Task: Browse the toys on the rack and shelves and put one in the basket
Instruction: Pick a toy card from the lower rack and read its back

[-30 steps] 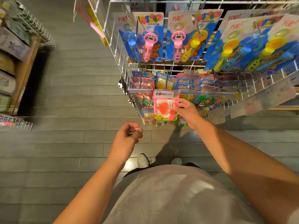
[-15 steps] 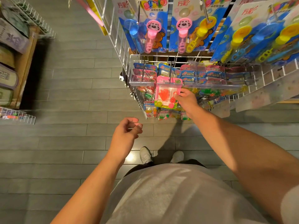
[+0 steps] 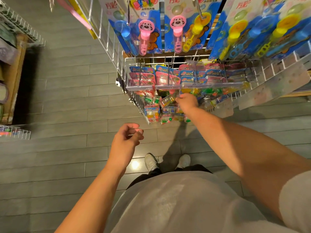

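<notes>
White wire makes up the display rack (image 3: 117, 52), a grid that runs down the middle of the view and carries two tiers of toys; on the upper tier hang tall blue cardboard blister cards (image 3: 144, 29) with pink dog-headed bubble wands, and further right more blue cards (image 3: 235, 31) with yellow and blue wands; below them, on metal pegs behind a clear plastic price rail (image 3: 168, 87), hang rows of small pink and blue packets of coloured toys (image 3: 166, 78). The right hand (image 3: 187, 102) reaches under that rail into the lower packets; its fingers meet a small clear packet with yellow and green pieces (image 3: 168, 100), which tilts to the left of the knuckles, but blur hides whether they pinch it or only touch it. The left hand (image 3: 125, 139) hangs in the air over the grey plank floor (image 3: 67, 106), well apart from the rack; its fingers are loosely curled, thumb near the forefinger, with nothing between them. Two pale shoes (image 3: 151, 162) stand on the floor below the rack; a grey shirt (image 3: 176, 202) fills the foreground. At the far left stand a wooden shelf unit (image 3: 15, 78) and a low white wire basket (image 3: 15, 132) with small goods inside.
</notes>
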